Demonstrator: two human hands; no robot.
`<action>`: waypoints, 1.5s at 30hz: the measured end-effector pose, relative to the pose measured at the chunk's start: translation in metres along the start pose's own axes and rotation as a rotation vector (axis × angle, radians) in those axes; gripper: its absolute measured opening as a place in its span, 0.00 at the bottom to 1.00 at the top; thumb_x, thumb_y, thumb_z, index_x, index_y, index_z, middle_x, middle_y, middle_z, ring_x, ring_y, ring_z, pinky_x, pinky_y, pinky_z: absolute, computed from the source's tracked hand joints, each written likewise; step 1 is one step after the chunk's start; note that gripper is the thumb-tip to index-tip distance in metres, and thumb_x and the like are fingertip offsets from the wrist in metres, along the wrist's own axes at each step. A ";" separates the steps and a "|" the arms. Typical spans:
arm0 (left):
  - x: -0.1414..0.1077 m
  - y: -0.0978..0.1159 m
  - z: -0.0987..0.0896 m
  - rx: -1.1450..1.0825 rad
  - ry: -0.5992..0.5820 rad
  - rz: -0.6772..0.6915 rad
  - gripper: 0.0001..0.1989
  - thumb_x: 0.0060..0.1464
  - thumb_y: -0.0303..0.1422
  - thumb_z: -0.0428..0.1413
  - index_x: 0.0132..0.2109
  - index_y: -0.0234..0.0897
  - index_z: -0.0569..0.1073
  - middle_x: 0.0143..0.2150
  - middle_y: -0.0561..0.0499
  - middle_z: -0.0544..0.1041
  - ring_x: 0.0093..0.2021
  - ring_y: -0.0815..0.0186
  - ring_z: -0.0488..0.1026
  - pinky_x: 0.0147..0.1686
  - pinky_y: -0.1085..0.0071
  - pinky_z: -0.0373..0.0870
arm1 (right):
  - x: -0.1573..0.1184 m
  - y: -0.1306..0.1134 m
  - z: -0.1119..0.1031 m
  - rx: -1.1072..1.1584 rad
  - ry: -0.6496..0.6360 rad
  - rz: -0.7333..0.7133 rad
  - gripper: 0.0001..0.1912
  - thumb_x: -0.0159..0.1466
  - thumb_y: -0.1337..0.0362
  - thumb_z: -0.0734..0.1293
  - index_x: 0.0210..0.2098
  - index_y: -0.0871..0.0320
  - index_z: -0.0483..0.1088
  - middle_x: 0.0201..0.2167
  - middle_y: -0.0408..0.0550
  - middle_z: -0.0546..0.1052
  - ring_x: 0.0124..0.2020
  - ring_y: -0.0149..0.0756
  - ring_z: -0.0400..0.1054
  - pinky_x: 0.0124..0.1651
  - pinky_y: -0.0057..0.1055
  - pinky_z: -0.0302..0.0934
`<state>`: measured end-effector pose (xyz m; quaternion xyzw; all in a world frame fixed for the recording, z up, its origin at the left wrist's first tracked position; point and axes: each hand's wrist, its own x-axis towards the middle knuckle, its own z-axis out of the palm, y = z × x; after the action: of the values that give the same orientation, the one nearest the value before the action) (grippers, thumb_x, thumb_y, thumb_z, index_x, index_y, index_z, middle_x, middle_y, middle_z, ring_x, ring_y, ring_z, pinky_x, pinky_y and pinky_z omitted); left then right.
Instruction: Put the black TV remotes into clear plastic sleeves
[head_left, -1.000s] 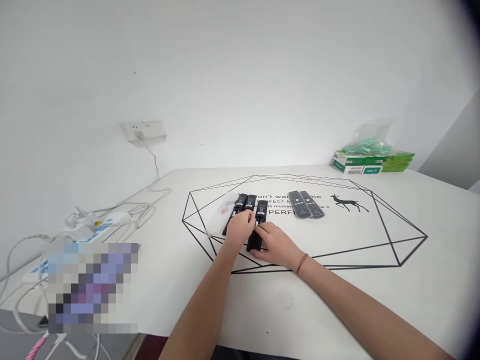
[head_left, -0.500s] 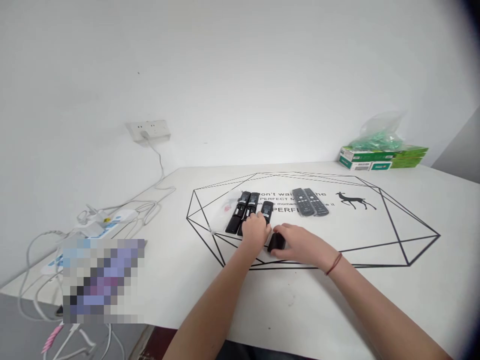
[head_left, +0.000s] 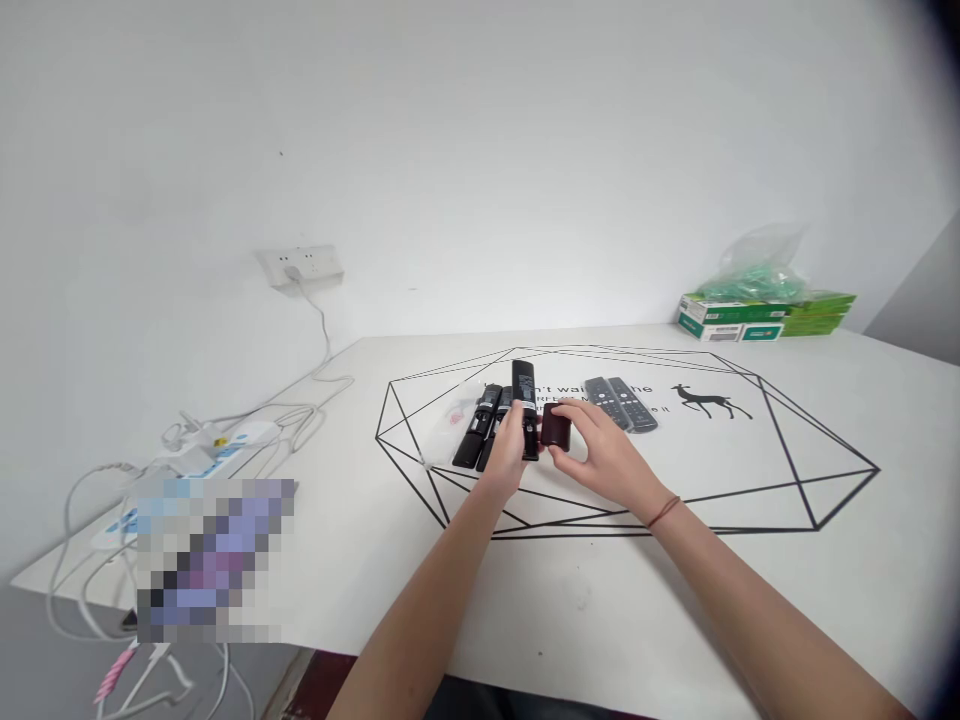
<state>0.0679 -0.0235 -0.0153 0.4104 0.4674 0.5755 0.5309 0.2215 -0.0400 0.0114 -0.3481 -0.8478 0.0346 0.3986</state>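
Observation:
My left hand [head_left: 508, 450] is closed around a black remote control [head_left: 524, 385], back side up and tilted above the table, with its battery bay uncovered. Close beside it, my right hand [head_left: 598, 447] pinches a dark battery cover [head_left: 556, 426] between thumb and fingers; a small gap separates cover and remote. Two more black remotes lie back side up to the left: one remote [head_left: 478, 428] shows fully, while the other remote [head_left: 495, 424] is partly hidden by my left hand. Beyond my right hand, two remotes in clear wrapping [head_left: 621, 403] lie buttons up.
Green-and-white boxes [head_left: 739, 318] with a plastic bag [head_left: 761, 270] on top stand at the back right. A power strip [head_left: 225, 450] with tangled white cables lies on the left, near a pixelated object [head_left: 217, 560]. The white table [head_left: 750, 590] meets the wall behind.
My left hand has lifted the third remote off the table, raising its far end. My right hand has raised the battery cover up beside it, turning the cover's face toward me.

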 end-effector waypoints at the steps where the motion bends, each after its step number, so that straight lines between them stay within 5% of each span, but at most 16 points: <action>1: 0.000 0.001 0.000 -0.131 -0.015 -0.052 0.24 0.56 0.50 0.44 0.49 0.37 0.68 0.42 0.45 0.74 0.36 0.65 0.73 0.35 0.69 0.69 | -0.001 -0.002 0.003 0.005 0.003 -0.025 0.20 0.58 0.63 0.62 0.51 0.56 0.61 0.54 0.54 0.66 0.56 0.46 0.59 0.56 0.46 0.56; 5: -0.002 0.003 0.000 -0.363 -0.025 -0.166 0.21 0.57 0.46 0.45 0.46 0.35 0.71 0.44 0.45 0.75 0.42 0.62 0.73 0.40 0.68 0.70 | -0.004 -0.005 0.015 0.015 -0.069 -0.107 0.19 0.59 0.63 0.62 0.51 0.55 0.62 0.57 0.53 0.64 0.59 0.47 0.56 0.57 0.49 0.55; 13: -0.001 0.009 -0.005 -0.360 -0.149 -0.127 0.25 0.58 0.48 0.42 0.47 0.34 0.73 0.42 0.43 0.77 0.44 0.59 0.73 0.47 0.62 0.68 | -0.007 -0.006 0.025 -0.035 -0.087 -0.174 0.19 0.62 0.62 0.61 0.52 0.55 0.64 0.60 0.52 0.61 0.63 0.47 0.49 0.59 0.50 0.54; 25: 0.003 0.000 -0.008 -0.387 -0.218 -0.204 0.24 0.58 0.47 0.42 0.48 0.34 0.71 0.45 0.42 0.75 0.47 0.57 0.72 0.49 0.59 0.67 | -0.008 -0.003 0.022 -0.138 -0.103 -0.061 0.18 0.58 0.62 0.65 0.49 0.51 0.69 0.54 0.53 0.65 0.53 0.51 0.57 0.53 0.51 0.56; 31: -0.001 -0.003 -0.002 -0.376 -0.081 -0.083 0.18 0.57 0.45 0.48 0.46 0.36 0.66 0.45 0.43 0.73 0.44 0.61 0.73 0.46 0.58 0.69 | -0.007 -0.001 0.027 0.159 -0.166 0.116 0.26 0.58 0.61 0.65 0.56 0.51 0.60 0.53 0.52 0.66 0.48 0.45 0.64 0.48 0.44 0.62; 35: -0.005 -0.012 0.005 -0.042 -0.010 0.102 0.19 0.50 0.43 0.57 0.45 0.37 0.64 0.47 0.44 0.72 0.42 0.63 0.73 0.44 0.63 0.69 | -0.008 0.007 0.038 0.407 -0.116 0.356 0.26 0.57 0.61 0.64 0.54 0.56 0.58 0.48 0.54 0.70 0.44 0.42 0.67 0.44 0.40 0.65; 39: 0.002 -0.002 -0.013 0.464 -0.031 0.326 0.15 0.55 0.44 0.51 0.44 0.39 0.68 0.44 0.45 0.73 0.37 0.64 0.72 0.42 0.65 0.67 | -0.007 0.007 0.043 0.803 -0.102 0.696 0.16 0.53 0.69 0.60 0.43 0.58 0.62 0.42 0.53 0.72 0.35 0.38 0.70 0.39 0.39 0.67; 42: 0.012 0.012 -0.048 0.855 0.261 0.440 0.14 0.60 0.37 0.44 0.46 0.40 0.71 0.45 0.44 0.74 0.45 0.59 0.68 0.49 0.61 0.61 | -0.006 0.000 0.040 1.073 -0.080 0.896 0.10 0.51 0.70 0.59 0.34 0.59 0.61 0.38 0.51 0.71 0.25 0.32 0.67 0.28 0.34 0.66; 45: 0.019 0.019 -0.088 1.199 0.589 0.282 0.17 0.58 0.32 0.43 0.50 0.38 0.70 0.51 0.39 0.70 0.53 0.50 0.61 0.50 0.52 0.56 | -0.006 -0.008 0.036 1.165 -0.088 0.920 0.08 0.49 0.71 0.59 0.30 0.58 0.60 0.33 0.48 0.70 0.22 0.29 0.64 0.24 0.30 0.62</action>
<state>-0.0232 -0.0138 -0.0169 0.5170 0.7724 0.3685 -0.0175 0.1941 -0.0420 -0.0147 -0.3984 -0.4761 0.6557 0.4298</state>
